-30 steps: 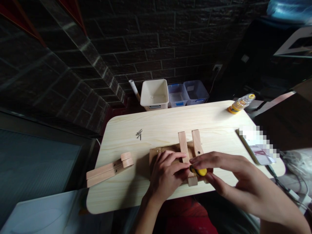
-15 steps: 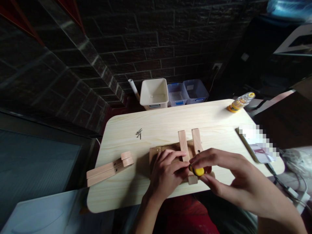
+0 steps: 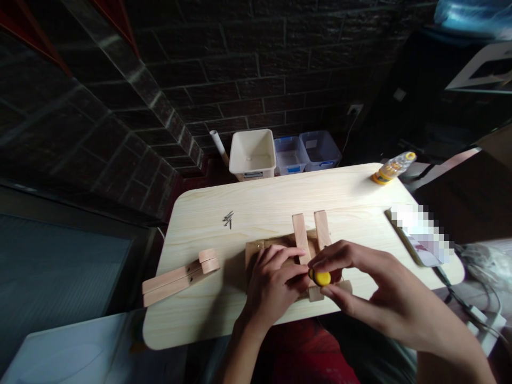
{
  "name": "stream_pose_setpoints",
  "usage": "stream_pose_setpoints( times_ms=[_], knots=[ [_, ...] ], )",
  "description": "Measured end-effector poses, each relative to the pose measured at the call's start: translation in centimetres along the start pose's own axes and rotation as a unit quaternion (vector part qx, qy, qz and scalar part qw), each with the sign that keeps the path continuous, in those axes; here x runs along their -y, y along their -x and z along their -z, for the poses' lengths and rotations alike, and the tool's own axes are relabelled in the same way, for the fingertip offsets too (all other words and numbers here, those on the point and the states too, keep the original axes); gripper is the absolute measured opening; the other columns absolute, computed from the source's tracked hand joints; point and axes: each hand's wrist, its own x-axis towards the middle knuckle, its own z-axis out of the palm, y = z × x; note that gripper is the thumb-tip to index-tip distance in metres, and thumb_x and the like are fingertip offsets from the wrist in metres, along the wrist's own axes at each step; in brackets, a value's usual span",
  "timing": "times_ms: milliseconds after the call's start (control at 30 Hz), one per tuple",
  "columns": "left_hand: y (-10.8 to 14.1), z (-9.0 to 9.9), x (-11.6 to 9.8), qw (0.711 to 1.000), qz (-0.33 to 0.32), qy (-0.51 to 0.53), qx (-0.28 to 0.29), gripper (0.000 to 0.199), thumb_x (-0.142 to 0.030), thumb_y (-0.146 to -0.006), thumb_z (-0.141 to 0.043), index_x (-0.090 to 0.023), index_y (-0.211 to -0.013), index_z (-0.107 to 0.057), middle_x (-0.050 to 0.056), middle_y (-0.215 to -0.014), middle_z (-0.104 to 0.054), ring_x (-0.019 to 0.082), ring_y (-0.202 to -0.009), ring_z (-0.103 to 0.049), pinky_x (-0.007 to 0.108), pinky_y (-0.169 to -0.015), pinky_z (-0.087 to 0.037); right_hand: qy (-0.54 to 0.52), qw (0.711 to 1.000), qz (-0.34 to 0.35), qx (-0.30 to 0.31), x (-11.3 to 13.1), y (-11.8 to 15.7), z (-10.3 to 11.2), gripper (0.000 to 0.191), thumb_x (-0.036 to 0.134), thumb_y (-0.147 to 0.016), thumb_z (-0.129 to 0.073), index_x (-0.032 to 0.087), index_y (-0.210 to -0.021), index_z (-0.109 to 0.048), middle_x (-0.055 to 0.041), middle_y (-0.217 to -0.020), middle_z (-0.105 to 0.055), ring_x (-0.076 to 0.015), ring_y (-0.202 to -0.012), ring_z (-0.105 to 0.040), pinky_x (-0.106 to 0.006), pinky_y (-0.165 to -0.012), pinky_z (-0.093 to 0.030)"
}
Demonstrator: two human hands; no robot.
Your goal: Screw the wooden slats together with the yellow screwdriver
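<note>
My right hand (image 3: 372,288) pinches a screwdriver (image 3: 321,278) by its yellow and black handle, which points up toward me. Its tip is hidden below. My left hand (image 3: 276,277) lies over a brown box (image 3: 253,249), with its fingers reaching to a wooden strip (image 3: 301,234) and gripping its side beside the screwdriver. A second wooden strip (image 3: 322,226) lies on the box further right. Short wooden blocks (image 3: 316,294) sit at the near ends of the strips. Whether a screw is under the screwdriver, I cannot tell.
Two joined wooden strips (image 3: 172,281) with rounded end pieces lie on the left of the table (image 3: 264,202). Several loose screws (image 3: 228,218) lie behind. A clear bottle (image 3: 394,168) and a tablet-like device (image 3: 420,240) are at right. Bins (image 3: 253,152) stand beyond the table.
My right hand and the screwdriver handle have shifted very slightly left, with the fingers turned a little around the handle. My left hand stays in place.
</note>
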Motion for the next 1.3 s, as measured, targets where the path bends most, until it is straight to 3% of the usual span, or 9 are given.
stream_pose_setpoints(
  times_ms=[333, 500, 667, 1067, 1300],
  knots=[
    [-0.03, 0.03, 0.00, 1.000, -0.002, 0.001, -0.007, 0.010, -0.019, -0.091, -0.076, -0.028, -0.090, -0.082, 0.001, -0.117, -0.080, 0.024, -0.106, -0.067, 0.041, -0.092, -0.049, 0.004, 0.997, 0.076, 0.021, 0.19, -0.35, 0.04, 0.024, 0.016, -0.102, -0.066, 0.025, -0.121, -0.077, -0.0093, -0.126, -0.073, -0.0215, -0.124, -0.067, -0.030, -0.106, -0.055],
    [-0.07, -0.12, -0.03, 1.000, -0.005, 0.008, -0.015, 0.011, -0.019, -0.090, -0.077, -0.029, -0.092, -0.082, -0.001, -0.118, -0.080, 0.024, -0.106, -0.067, 0.041, -0.091, -0.049, 0.014, 0.998, 0.058, 0.025, 0.45, -0.10, 0.44, 0.030, 0.014, -0.105, -0.059, 0.027, -0.126, -0.075, -0.0081, -0.136, -0.073, -0.0214, -0.130, -0.066, -0.030, -0.108, -0.055],
    [-0.01, -0.18, 0.03, 1.000, -0.002, 0.008, -0.015, 0.011, -0.017, -0.089, -0.078, -0.028, -0.087, -0.081, 0.000, -0.118, -0.080, 0.024, -0.105, -0.068, 0.041, -0.091, -0.050, 0.001, 0.999, 0.030, 0.026, 0.28, 0.06, 0.56, 0.028, 0.017, -0.105, -0.060, 0.027, -0.126, -0.074, -0.0072, -0.133, -0.075, -0.0201, -0.124, -0.069, -0.030, -0.105, -0.056],
    [-0.06, -0.25, 0.10, 0.999, 0.001, 0.026, -0.021, 0.011, -0.017, -0.090, -0.075, -0.027, -0.087, -0.079, -0.003, -0.115, -0.080, 0.023, -0.106, -0.067, 0.039, -0.091, -0.047, 0.011, 0.999, 0.047, 0.010, 0.43, 0.07, 0.17, 0.024, 0.018, -0.104, -0.064, 0.026, -0.124, -0.074, -0.0080, -0.133, -0.074, -0.0198, -0.122, -0.069, -0.029, -0.105, -0.056],
    [-0.06, -0.38, 0.12, 0.999, -0.005, 0.029, -0.024, 0.011, -0.016, -0.089, -0.077, -0.026, -0.084, -0.077, -0.002, -0.120, -0.080, 0.024, -0.106, -0.067, 0.040, -0.091, -0.047, 0.009, 1.000, 0.022, 0.016, 0.17, 0.23, 0.16, 0.031, 0.014, -0.102, -0.063, 0.028, -0.128, -0.073, -0.0052, -0.132, -0.077, -0.0184, -0.118, -0.072, -0.028, -0.102, -0.058]
  ],
)
